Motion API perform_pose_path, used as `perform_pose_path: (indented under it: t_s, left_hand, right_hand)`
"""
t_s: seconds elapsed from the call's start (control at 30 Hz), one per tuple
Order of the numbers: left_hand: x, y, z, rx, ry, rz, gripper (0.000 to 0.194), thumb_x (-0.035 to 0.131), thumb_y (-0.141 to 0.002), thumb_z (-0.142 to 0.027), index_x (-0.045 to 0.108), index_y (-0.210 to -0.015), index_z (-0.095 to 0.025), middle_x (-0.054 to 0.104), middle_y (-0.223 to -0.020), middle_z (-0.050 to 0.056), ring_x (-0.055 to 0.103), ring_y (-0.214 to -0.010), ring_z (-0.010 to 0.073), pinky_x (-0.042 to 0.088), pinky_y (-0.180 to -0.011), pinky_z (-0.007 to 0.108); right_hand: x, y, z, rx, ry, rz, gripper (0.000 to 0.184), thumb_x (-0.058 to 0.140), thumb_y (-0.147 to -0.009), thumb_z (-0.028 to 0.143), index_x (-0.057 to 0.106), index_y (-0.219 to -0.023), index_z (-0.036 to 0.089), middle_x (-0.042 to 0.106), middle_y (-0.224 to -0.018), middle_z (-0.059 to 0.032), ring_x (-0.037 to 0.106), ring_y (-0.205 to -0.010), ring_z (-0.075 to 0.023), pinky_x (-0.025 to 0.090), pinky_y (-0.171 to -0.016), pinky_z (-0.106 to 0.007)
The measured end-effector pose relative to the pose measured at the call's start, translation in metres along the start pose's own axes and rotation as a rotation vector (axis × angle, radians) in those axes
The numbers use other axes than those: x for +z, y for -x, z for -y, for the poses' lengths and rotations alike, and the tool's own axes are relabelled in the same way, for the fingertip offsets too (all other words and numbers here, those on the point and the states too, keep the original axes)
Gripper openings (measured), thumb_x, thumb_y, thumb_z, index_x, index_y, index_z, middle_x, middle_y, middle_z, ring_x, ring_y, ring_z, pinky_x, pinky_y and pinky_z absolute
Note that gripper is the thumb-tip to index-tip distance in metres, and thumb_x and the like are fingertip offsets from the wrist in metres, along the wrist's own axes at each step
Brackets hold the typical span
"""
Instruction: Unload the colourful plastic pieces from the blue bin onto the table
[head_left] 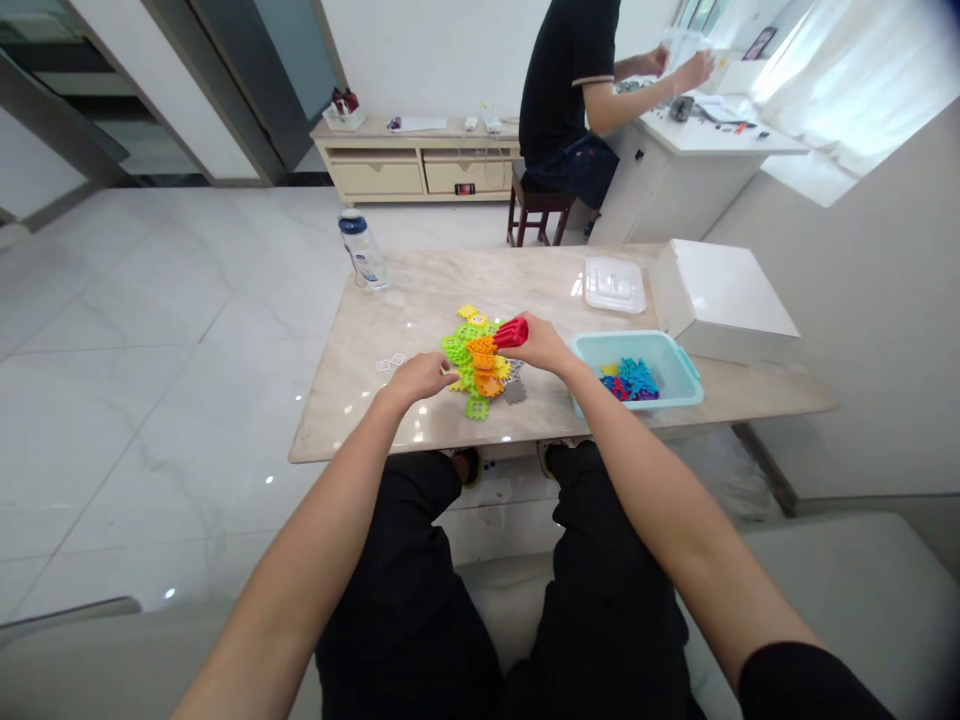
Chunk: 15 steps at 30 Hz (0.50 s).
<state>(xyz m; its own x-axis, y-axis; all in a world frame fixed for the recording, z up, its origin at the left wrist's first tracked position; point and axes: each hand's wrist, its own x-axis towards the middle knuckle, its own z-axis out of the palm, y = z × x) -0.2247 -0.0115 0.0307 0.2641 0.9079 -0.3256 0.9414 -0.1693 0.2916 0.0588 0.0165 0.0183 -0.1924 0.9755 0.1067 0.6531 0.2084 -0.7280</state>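
Note:
A heap of flat plastic building pieces, with green pieces (477,408) and yellow pieces (468,312) among them, lies on the marble-patterned table (352,400). An orange stack of pieces (484,362) rests on top. My right hand (541,343) is closed around a red stack of pieces (512,333), held just above the heap's right side. At the heap's left edge, my left hand (421,378) has its fingers drawn together; whatever lies between the fingertips is too small to make out. Grey pieces (514,391) lie beside the heap, below my right hand.
Right of the heap stands a light-blue tub (686,375) holding blue, red, purple and yellow pieces. Behind it are a clear plastic lid (614,285) and a white box (724,300). A water bottle (364,250) stands far left. Another person (562,90) sits at a white counter.

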Motion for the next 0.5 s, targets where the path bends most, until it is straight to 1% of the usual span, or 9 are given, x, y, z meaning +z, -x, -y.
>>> perform_pose_path:
  t_s: [0.07, 0.13, 0.23, 0.3, 0.33, 0.37, 0.4, 0.43, 0.5]
  left_hand:
    - [0.010, 0.000, 0.012, -0.017, 0.056, -0.043, 0.054, 0.067, -0.097, -0.053, 0.071, -0.138, -0.018, 0.082, -0.124, 0.015, 0.076, -0.113, 0.0340, 0.054, -0.088, 0.037]
    - [0.022, -0.003, 0.019, -0.003, 0.144, -0.092, 0.071, 0.075, -0.092, -0.057, 0.062, -0.149, -0.018, 0.079, -0.133, 0.017, 0.075, -0.121, 0.0368, 0.055, -0.097, 0.039]
    - [0.041, -0.012, 0.025, 0.069, 0.267, -0.123, 0.091, 0.090, -0.075, -0.061, 0.060, -0.150, -0.020, 0.074, -0.143, 0.019, 0.071, -0.130, 0.0409, 0.055, -0.105, 0.042]
    - [0.052, -0.022, 0.027, 0.092, 0.343, -0.143, 0.102, 0.096, -0.065, -0.063, 0.060, -0.149, -0.019, 0.071, -0.148, 0.021, 0.068, -0.135, 0.0426, 0.054, -0.109, 0.044]
    - [0.057, -0.027, 0.028, 0.088, 0.375, -0.160, 0.105, 0.098, -0.062, -0.063, 0.060, -0.148, -0.018, 0.070, -0.149, 0.021, 0.067, -0.137, 0.0434, 0.053, -0.112, 0.045]
    - [0.061, -0.032, 0.029, 0.077, 0.402, -0.182, 0.105, 0.097, -0.061, -0.064, 0.060, -0.148, -0.017, 0.069, -0.150, 0.022, 0.065, -0.139, 0.0439, 0.052, -0.114, 0.047]
    - [0.064, -0.038, 0.030, 0.065, 0.423, -0.209, 0.101, 0.095, -0.065, -0.065, 0.060, -0.147, -0.017, 0.068, -0.150, 0.022, 0.063, -0.141, 0.0438, 0.051, -0.116, 0.048]
    - [0.066, -0.044, 0.031, 0.053, 0.438, -0.239, 0.093, 0.090, -0.073, -0.065, 0.061, -0.146, -0.016, 0.068, -0.151, 0.022, 0.062, -0.143, 0.0431, 0.049, -0.118, 0.049]
    - [0.067, -0.056, 0.035, 0.028, 0.455, -0.293, 0.075, 0.074, -0.091, -0.063, 0.061, -0.147, -0.015, 0.066, -0.152, 0.023, 0.058, -0.148, 0.0404, 0.045, -0.123, 0.050]
  right_hand:
    - [0.018, -0.013, 0.000, 0.074, 0.128, 0.060, 0.046, 0.095, -0.076, 0.036, 0.064, -0.107, 0.020, 0.079, -0.104, -0.0078, 0.073, -0.092, -0.0245, 0.055, -0.081, -0.033]
    - [0.030, -0.023, 0.000, 0.139, 0.228, 0.088, 0.048, 0.094, -0.078, 0.036, 0.063, -0.110, 0.019, 0.079, -0.106, -0.0093, 0.071, -0.092, -0.0241, 0.052, -0.078, -0.030]
    - [0.042, -0.031, -0.003, 0.211, 0.284, 0.122, 0.051, 0.092, -0.081, 0.036, 0.063, -0.118, 0.016, 0.078, -0.111, -0.0116, 0.071, -0.094, -0.0241, 0.051, -0.077, -0.029]
    - [0.048, -0.033, -0.006, 0.216, 0.279, 0.164, 0.050, 0.091, -0.083, 0.033, 0.063, -0.121, 0.015, 0.078, -0.115, -0.0120, 0.071, -0.096, -0.0236, 0.051, -0.078, -0.029]
    - [0.050, -0.033, -0.008, 0.209, 0.270, 0.181, 0.050, 0.090, -0.084, 0.032, 0.063, -0.122, 0.015, 0.078, -0.117, -0.0120, 0.071, -0.097, -0.0234, 0.052, -0.080, -0.029]
    - [0.052, -0.032, -0.010, 0.201, 0.260, 0.190, 0.050, 0.090, -0.084, 0.031, 0.063, -0.123, 0.015, 0.078, -0.119, -0.0121, 0.071, -0.099, -0.0236, 0.053, -0.082, -0.030]
    - [0.054, -0.032, -0.011, 0.197, 0.248, 0.191, 0.050, 0.089, -0.085, 0.032, 0.063, -0.124, 0.015, 0.078, -0.120, -0.0125, 0.072, -0.100, -0.0240, 0.054, -0.084, -0.031]
    - [0.056, -0.031, -0.013, 0.200, 0.233, 0.190, 0.049, 0.088, -0.087, 0.034, 0.063, -0.125, 0.015, 0.078, -0.121, -0.0135, 0.072, -0.101, -0.0247, 0.055, -0.087, -0.032]
    - [0.061, -0.028, -0.017, 0.201, 0.195, 0.203, 0.046, 0.082, -0.093, 0.039, 0.064, -0.127, 0.014, 0.077, -0.125, -0.0161, 0.073, -0.105, -0.0266, 0.057, -0.093, -0.036]
